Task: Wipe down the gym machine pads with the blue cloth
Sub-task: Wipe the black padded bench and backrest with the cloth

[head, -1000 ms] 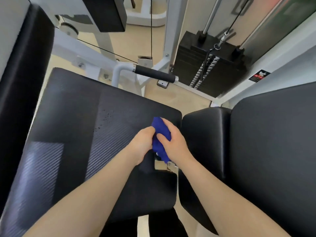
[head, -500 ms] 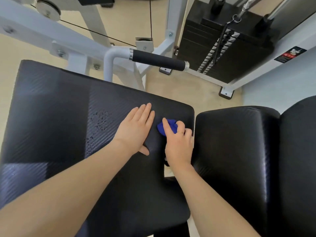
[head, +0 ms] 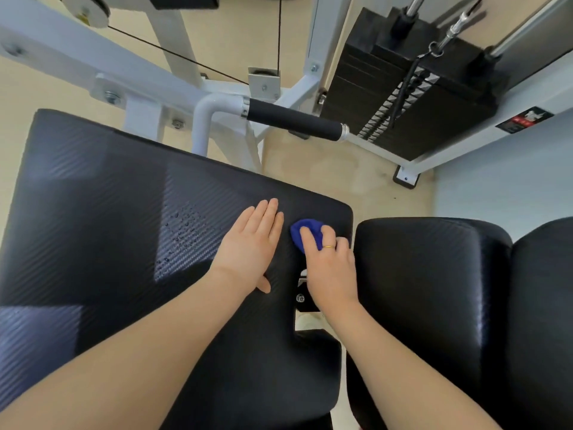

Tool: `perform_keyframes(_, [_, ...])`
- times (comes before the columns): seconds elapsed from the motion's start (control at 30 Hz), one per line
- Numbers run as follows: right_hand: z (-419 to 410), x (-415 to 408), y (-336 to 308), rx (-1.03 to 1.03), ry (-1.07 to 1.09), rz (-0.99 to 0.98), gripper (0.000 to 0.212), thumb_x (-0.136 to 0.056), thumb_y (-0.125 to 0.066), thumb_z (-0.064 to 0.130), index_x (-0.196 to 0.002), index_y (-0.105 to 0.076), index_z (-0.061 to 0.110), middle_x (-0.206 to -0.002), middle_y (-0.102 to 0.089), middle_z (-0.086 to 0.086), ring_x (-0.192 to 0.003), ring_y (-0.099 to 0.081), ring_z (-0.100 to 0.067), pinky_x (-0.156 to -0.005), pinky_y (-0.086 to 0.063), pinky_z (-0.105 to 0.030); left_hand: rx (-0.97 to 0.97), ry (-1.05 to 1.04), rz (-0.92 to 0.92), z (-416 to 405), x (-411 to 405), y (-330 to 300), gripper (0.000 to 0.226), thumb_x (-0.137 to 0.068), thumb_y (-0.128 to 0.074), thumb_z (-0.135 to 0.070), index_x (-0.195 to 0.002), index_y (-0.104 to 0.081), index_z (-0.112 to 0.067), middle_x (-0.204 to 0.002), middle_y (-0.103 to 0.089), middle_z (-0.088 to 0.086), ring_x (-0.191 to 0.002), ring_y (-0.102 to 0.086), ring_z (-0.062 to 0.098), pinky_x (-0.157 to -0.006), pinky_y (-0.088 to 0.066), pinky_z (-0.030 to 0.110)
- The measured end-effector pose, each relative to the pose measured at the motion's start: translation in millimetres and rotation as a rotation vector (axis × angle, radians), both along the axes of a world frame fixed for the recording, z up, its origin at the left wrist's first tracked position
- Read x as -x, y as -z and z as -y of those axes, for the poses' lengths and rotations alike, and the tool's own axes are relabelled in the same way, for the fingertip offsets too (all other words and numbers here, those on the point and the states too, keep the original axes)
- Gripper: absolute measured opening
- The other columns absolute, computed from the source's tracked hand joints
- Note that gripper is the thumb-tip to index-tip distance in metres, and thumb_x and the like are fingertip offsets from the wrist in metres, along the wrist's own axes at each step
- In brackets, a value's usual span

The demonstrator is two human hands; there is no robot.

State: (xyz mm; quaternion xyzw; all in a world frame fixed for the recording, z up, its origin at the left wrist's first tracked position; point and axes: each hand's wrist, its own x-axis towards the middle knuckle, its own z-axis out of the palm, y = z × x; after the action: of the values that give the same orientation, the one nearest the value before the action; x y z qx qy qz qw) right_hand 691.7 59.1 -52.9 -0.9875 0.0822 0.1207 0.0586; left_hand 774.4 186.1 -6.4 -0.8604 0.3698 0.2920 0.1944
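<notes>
Head view looks straight down on a wide black textured vinyl seat pad (head: 102,231). Toward three o'clock of its top surface, the right hand (head: 330,268) clenches a small bunched blue cloth (head: 305,232), fingers curled over it and pressing it onto the pad near the right edge; a gold ring (head: 329,247) shows on one finger. The cloth is wadded rather than spread, probably so the grip can bear down on one spot. At nine o'clock from the cloth, just beside it, the left hand (head: 251,249) lies flat and released on the pad, fingers straight and together, likely bracing the body while the other hand scrubs. Farther toward nine o'clock a patch of water droplets (head: 183,231) beads on the vinyl, which I judge is the stretch not yet wiped. At three o'clock stands a second black padded cushion (head: 428,290), apart from the first across a narrow gap showing a metal bracket (head: 300,290). At twelve o'clock are a black foam handle grip (head: 294,122) and, toward one o'clock, a black weight stack (head: 387,88). No containers are visible.
</notes>
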Motion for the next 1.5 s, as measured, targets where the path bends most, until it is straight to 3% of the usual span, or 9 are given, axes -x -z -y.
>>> perform_keyframes(0.2, [31.5,-66.2,2.9,0.179,0.078,0.023,0.046,-0.080,-0.057,0.009,-0.124,-0.047,0.019,-0.115,-0.053,-0.019,-0.082,-0.054,-0.035,-0.069,-0.044,-0.039,0.032,-0.001,-0.001,-2.7,0.1,3.1,0.123,-0.071,-0.065,-0.060,-0.146,0.013,-0.001,-0.155,0.017,0.020,-0.144,0.011,0.033,-0.116,0.006,0.040])
perform_keyframes(0.27, [37.0,-87.2,6.3,0.133,0.185,-0.101,0.049,-0.086,-0.053,0.008,-0.130,-0.034,0.016,-0.128,-0.041,-0.021,-0.098,-0.050,-0.037,-0.080,-0.042,-0.040,0.049,-0.003,0.005,-4.2,0.8,4.6,0.123,-0.071,-0.065,-0.060,-0.146,0.012,-0.002,-0.155,0.017,0.020,-0.144,0.011,0.033,-0.116,0.006,0.040])
perform_keyframes(0.37, [34.0,-82.3,4.8,0.062,0.181,-0.082,0.048,-0.087,-0.051,0.006,-0.130,-0.033,0.013,-0.130,-0.037,-0.021,-0.098,-0.049,-0.037,-0.083,-0.042,-0.040,0.052,-0.021,-0.011,-3.8,0.5,3.3,0.123,-0.070,-0.067,-0.058,-0.146,0.012,-0.001,-0.155,0.016,0.020,-0.144,0.011,0.033,-0.115,0.007,0.039])
perform_keyframes(0.5, [14.3,-38.3,1.1,-0.021,0.119,-0.057,0.045,-0.083,-0.052,0.003,-0.125,-0.039,0.009,-0.121,-0.048,-0.023,-0.086,-0.055,-0.039,-0.076,-0.047,-0.043,0.036,-0.029,-0.032,-1.6,0.0,0.4,0.123,-0.071,-0.068,-0.055,-0.145,0.014,0.000,-0.155,0.017,0.021,-0.144,0.012,0.033,-0.115,0.007,0.040])
perform_keyframes(0.67, [22.7,-22.7,7.4,0.100,-0.188,0.099,0.038,-0.070,-0.054,0.005,-0.106,-0.047,0.013,-0.098,-0.061,-0.018,-0.062,-0.053,-0.030,-0.056,-0.047,-0.034,0.003,-0.010,-0.006,-0.1,0.5,1.1,0.124,-0.071,-0.066,-0.059,-0.145,0.014,0.000,-0.154,0.018,0.021,-0.144,0.012,0.033,-0.116,0.006,0.040])
perform_keyframes(0.87, [24.4,-85.1,7.8,-0.079,0.337,-0.040,0.044,-0.085,-0.051,0.004,-0.126,-0.036,0.014,-0.131,-0.037,-0.019,-0.104,-0.044,-0.035,-0.089,-0.038,-0.042,-0.028,-0.010,0.036,-2.2,3.1,5.2,0.124,-0.071,-0.064,-0.061,-0.145,0.016,-0.002,-0.155,0.019,0.018,-0.145,0.012,0.030,-0.116,0.007,0.038])
perform_keyframes(1.13, [-8.3,1.8,-18.5,-0.293,-0.026,-0.136,0.050,-0.087,-0.049,0.007,-0.132,-0.038,0.027,-0.131,-0.034,-0.011,-0.107,-0.041,-0.030,-0.091,-0.037,-0.040,-0.124,-0.089,0.162,9.1,17.0,-4.9,0.122,-0.073,-0.063,-0.060,-0.145,0.018,-0.004,-0.155,0.018,0.017,-0.143,0.016,0.034,-0.112,0.012,0.047])
perform_keyframes(1.37, [14.7,-63.9,-1.4,-0.255,0.152,0.003,0.046,-0.081,-0.051,0.000,-0.118,-0.046,0.025,-0.121,-0.039,-0.013,-0.100,-0.045,-0.033,-0.084,-0.037,-0.041,-0.145,-0.267,0.291,6.7,33.5,-1.3,0.124,-0.074,-0.063,-0.057,-0.141,0.022,0.004,-0.155,0.020,0.017,-0.143,0.017,0.030,-0.112,0.010,0.048])
perform_keyframes(1.5, [7.5,-49.4,0.9,-0.230,0.080,0.068,0.046,-0.081,-0.052,0.001,-0.120,-0.047,0.025,-0.121,-0.039,-0.012,-0.099,-0.044,-0.030,-0.083,-0.037,-0.039,-0.114,-0.304,0.298,2.2,33.6,4.5,0.131,-0.068,-0.064,-0.065,-0.142,0.021,0.002,-0.155,0.019,0.017,-0.143,0.017,0.031,-0.113,0.010,0.048])
